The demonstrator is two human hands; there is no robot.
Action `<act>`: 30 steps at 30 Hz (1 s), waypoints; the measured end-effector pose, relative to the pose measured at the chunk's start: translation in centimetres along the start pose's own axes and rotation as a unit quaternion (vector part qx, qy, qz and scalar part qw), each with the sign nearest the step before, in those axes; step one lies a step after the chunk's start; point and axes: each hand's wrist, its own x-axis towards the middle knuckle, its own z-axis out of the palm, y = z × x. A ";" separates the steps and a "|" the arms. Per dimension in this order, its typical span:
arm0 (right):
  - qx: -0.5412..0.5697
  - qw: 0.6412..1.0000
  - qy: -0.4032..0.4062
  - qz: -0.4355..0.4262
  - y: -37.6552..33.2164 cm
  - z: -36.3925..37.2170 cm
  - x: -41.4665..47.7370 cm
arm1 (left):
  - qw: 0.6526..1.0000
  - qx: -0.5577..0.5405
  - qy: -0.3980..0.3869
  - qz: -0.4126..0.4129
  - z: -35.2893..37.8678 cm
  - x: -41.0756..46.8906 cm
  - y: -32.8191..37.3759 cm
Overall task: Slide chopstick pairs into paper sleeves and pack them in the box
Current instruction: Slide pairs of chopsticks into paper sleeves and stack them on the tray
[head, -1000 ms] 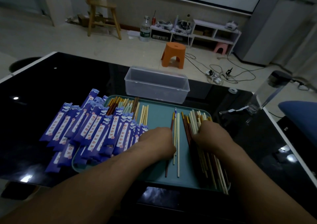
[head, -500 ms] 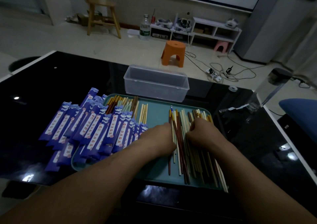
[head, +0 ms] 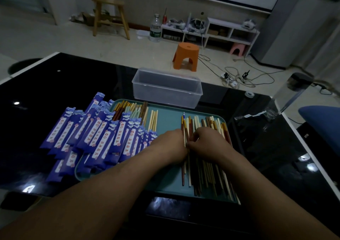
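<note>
A teal tray (head: 166,116) lies on the black glass table. Several loose chopsticks (head: 207,169), cream, brown and red, lie in a heap on its right half. My right hand (head: 207,144) rests on that heap with its fingers curled over the sticks. My left hand (head: 171,144) touches the heap's left edge, right beside the other hand; its fingertips are hidden. Several blue paper sleeves (head: 95,134) overlap on the tray's left side and spill onto the table. More chopsticks (head: 136,111) poke out behind them. A clear plastic box (head: 166,88) stands empty behind the tray.
The table's right edge (head: 309,147) runs close to the tray. A clear plastic bag (head: 266,112) and a tall clear container (head: 292,90) stand at the right. A small tape roll (head: 249,94) lies at the far edge. A blue cushion (head: 323,118) lies beyond.
My right hand has slid the chopstick heap leftward until it meets the few sticks by my left hand. The two hands, apart a second ago, now touch.
</note>
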 end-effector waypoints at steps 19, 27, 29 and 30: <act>0.433 0.894 -0.112 0.036 0.0 -1.4 0.2 | 0.997 -0.044 0.050 0.040 -3.3 -0.9 -0.1; 0.310 0.931 0.128 -0.142 -3.5 -2.3 -1.5 | 0.978 -0.096 0.149 0.111 -5.9 -2.2 -2.9; 0.266 0.938 0.150 -0.167 -4.3 -1.9 -1.8 | 0.974 -0.090 0.183 0.101 -6.8 -2.6 -3.9; 0.239 0.945 0.141 -0.173 -4.4 -1.4 -1.8 | 0.975 -0.075 0.186 0.095 -6.9 -2.7 -4.5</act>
